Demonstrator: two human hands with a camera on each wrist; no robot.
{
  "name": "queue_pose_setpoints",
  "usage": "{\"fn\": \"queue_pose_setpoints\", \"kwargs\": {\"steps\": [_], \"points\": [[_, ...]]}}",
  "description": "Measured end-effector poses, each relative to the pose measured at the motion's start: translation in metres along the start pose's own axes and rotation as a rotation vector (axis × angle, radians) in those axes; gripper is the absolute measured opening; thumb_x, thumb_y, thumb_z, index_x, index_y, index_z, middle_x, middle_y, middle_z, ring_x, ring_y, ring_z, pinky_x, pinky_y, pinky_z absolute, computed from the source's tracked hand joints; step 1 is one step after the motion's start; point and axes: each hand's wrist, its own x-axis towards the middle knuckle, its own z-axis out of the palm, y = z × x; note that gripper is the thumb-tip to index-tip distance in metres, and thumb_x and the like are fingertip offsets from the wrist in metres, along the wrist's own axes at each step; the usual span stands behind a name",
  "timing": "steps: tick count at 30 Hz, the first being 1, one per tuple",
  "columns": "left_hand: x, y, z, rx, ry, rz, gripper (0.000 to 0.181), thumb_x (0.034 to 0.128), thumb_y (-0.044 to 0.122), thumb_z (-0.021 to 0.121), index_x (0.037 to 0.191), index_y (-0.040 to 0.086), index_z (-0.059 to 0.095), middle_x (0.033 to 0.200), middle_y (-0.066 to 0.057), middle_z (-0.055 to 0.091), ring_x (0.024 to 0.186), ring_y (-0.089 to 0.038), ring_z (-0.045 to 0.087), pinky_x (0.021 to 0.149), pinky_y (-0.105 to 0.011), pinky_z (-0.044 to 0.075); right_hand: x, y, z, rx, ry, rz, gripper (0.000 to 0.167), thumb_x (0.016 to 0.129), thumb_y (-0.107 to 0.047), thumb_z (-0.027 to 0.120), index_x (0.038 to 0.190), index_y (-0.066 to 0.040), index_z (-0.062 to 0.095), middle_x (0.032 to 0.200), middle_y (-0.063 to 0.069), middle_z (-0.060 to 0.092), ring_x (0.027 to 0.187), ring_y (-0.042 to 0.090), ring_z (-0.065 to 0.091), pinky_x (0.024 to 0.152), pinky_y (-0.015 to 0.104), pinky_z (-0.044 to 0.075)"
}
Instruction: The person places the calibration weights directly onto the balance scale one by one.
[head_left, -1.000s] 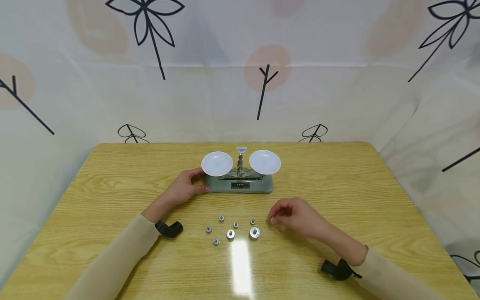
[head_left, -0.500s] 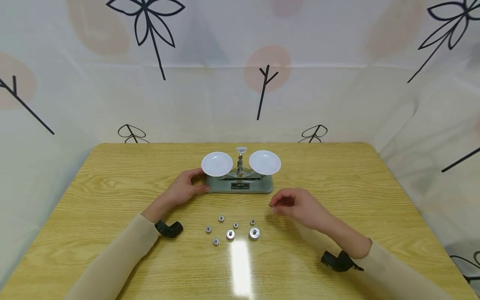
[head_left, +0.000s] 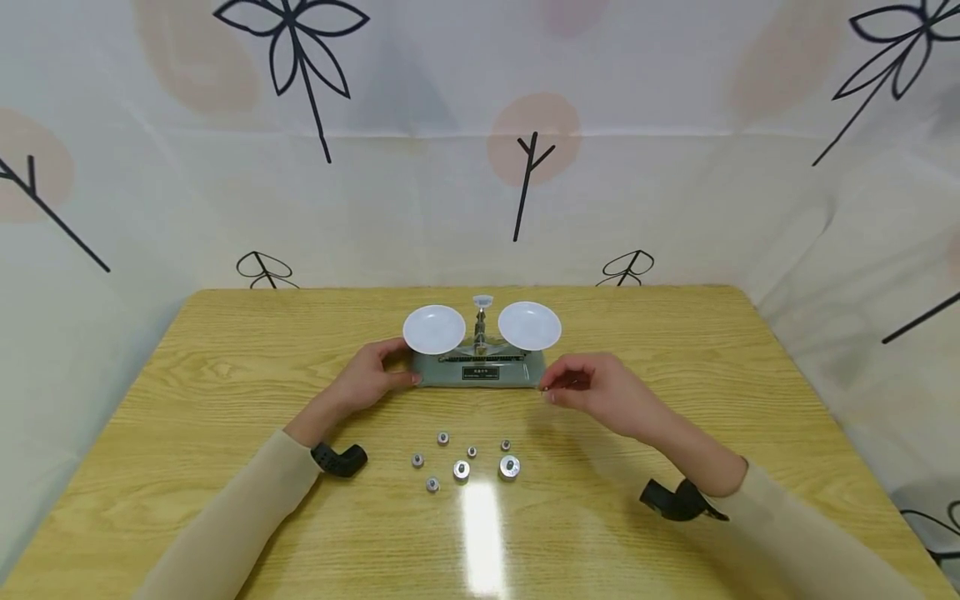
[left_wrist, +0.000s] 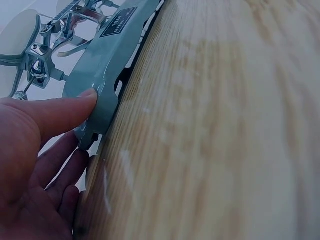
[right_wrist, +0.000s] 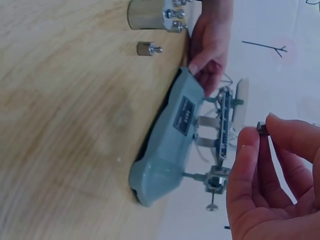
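Note:
A grey-green two-pan balance scale [head_left: 517, 372] stands near the middle of the table, its white left pan [head_left: 434, 328] and right pan [head_left: 529, 325] both bare. My left hand [head_left: 358, 386] holds the left end of its base. In the left wrist view the thumb [left_wrist: 70, 112] presses the front corner while the fingers reach behind. My right hand [head_left: 606, 393] pinches a small metal weight [right_wrist: 262, 128] between thumb and forefinger, just off the base's right end and below pan height.
Several metal weights lie on the table in front of the scale, the largest weight [head_left: 509, 467] at the right of the group. Patterned white cloth [head_left: 412, 208] hangs behind the wooden table [head_left: 262, 333]. Both forearms wear black wrist devices.
My right hand has moved up and away from me with the small weight, from beside the loose weights to the scale's right end. The left hand has stayed on the base.

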Motion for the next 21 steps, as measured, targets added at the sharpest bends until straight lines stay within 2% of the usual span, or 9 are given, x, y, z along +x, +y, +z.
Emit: {"fn": "queue_pose_setpoints", "kwargs": {"steps": [4, 5, 11, 12, 21], "points": [[0.000, -0.001, 0.001, -0.003, 0.001, 0.015, 0.058, 0.0846, 0.010, 0.079, 0.137, 0.001, 0.057, 0.139, -0.015, 0.057, 0.136, -0.030, 0.044, 0.114, -0.049, 0.030, 0.004, -0.006, -0.006, 0.004, 0.012, 0.000, 0.010, 0.091, -0.008, 0.072, 0.100, -0.004, 0.071, 0.096, 0.004, 0.069, 0.091, 0.022, 0.064, 0.079, 0.029, 0.056], [-0.002, 0.005, 0.001, -0.004, -0.001, 0.016, 0.057, 0.0852, 0.008, 0.078, 0.137, -0.001, 0.057, 0.139, -0.017, 0.057, 0.136, -0.032, 0.044, 0.114, -0.049, 0.031, 0.005, -0.007, -0.008, 0.003, 0.015, -0.001, 0.010, 0.091, -0.008, 0.072, 0.100, -0.005, 0.071, 0.096, 0.004, 0.069, 0.091, 0.022, 0.064, 0.079, 0.029, 0.055], [-0.003, 0.006, 0.001, 0.004, -0.006, 0.021, 0.057, 0.0859, 0.009, 0.077, 0.138, -0.002, 0.056, 0.139, -0.018, 0.056, 0.136, -0.033, 0.043, 0.113, -0.051, 0.031, 0.016, -0.012, -0.018, 0.008, 0.035, -0.005, 0.011, 0.091, -0.007, 0.072, 0.101, -0.003, 0.071, 0.099, 0.006, 0.068, 0.091, 0.024, 0.063, 0.079, 0.029, 0.056], [-0.001, 0.000, 0.001, 0.005, -0.007, 0.024, 0.058, 0.0855, 0.010, 0.078, 0.138, 0.000, 0.056, 0.139, -0.017, 0.056, 0.137, -0.032, 0.043, 0.113, -0.050, 0.031, 0.018, -0.013, -0.019, 0.006, 0.040, -0.008, 0.011, 0.091, -0.006, 0.072, 0.101, -0.003, 0.071, 0.099, 0.007, 0.068, 0.091, 0.024, 0.063, 0.079, 0.029, 0.055], [-0.001, 0.002, 0.001, -0.002, -0.012, 0.009, 0.059, 0.0851, 0.010, 0.078, 0.139, 0.002, 0.056, 0.141, -0.015, 0.055, 0.137, -0.031, 0.043, 0.114, -0.049, 0.031, 0.047, -0.009, -0.033, -0.123, 0.060, -0.070, 0.009, 0.092, -0.008, 0.072, 0.101, -0.008, 0.072, 0.099, 0.004, 0.069, 0.091, 0.020, 0.064, 0.078, 0.030, 0.054]]}}
